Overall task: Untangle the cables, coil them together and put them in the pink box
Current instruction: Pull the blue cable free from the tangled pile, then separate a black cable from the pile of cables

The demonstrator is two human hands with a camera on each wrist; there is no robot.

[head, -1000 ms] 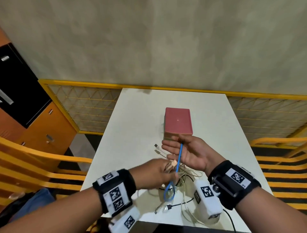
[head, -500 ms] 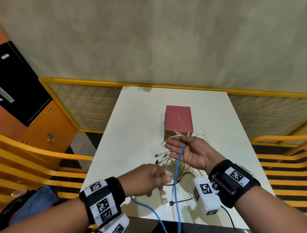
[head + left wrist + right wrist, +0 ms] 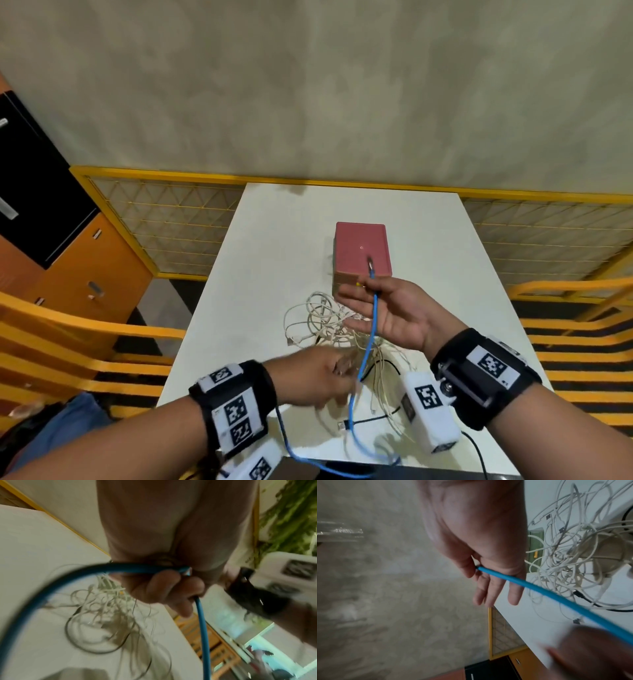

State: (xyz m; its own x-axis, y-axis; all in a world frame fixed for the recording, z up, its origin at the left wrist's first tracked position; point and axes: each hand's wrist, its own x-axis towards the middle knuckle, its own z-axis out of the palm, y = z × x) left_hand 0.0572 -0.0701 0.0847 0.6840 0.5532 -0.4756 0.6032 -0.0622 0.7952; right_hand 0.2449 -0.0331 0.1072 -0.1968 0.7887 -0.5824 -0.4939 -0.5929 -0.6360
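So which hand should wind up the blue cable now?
Probably the left hand. Its fingers already curl round the blue cable low down, near the slack. The right hand pinches the cable's end, palm up, so it can be the anchor.

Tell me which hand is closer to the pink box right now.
The right hand. It is held up just in front of the pink box, pinching the blue cable near its end. The left hand grips the same cable lower down, nearer the person.

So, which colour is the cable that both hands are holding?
Blue: the cable shows best in the right wrist view, pinched by the right hand.
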